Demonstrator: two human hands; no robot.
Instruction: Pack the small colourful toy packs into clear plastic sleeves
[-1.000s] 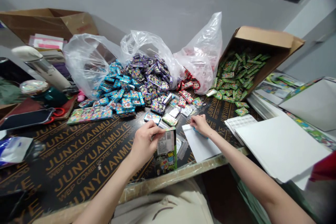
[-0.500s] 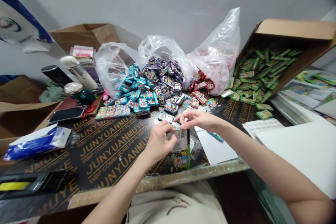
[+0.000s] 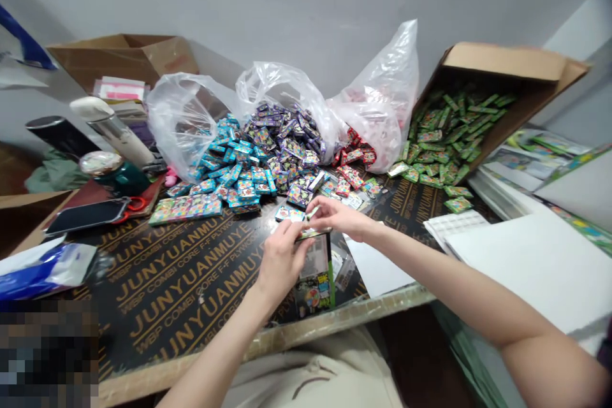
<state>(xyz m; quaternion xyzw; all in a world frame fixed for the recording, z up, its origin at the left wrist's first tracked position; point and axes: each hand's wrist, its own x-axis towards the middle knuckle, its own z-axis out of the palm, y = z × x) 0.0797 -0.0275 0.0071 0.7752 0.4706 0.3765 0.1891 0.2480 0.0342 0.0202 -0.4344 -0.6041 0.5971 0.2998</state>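
Observation:
My left hand (image 3: 281, 262) grips the top of a small upright printed box (image 3: 315, 277) standing near the table's front edge. My right hand (image 3: 337, 215) hovers just above the box's open top, fingers pinched on a small packet that I can barely make out. Behind both hands lie heaps of little packets: blue ones (image 3: 229, 166), purple ones (image 3: 282, 140), red ones (image 3: 354, 169) and green ones (image 3: 444, 134).
Plastic bags (image 3: 382, 95) hold the packet heaps; a tipped cardboard box (image 3: 507, 70) holds the green ones. White sheets (image 3: 530, 268) lie at right, a phone (image 3: 86, 215), flasks (image 3: 112, 127) and a blue pouch (image 3: 45, 268) at left. The dark plywood table (image 3: 182, 287) has a raw front edge.
My right hand left the white sheet at the right and came over to the top of the box. My left hand kept hold of the box.

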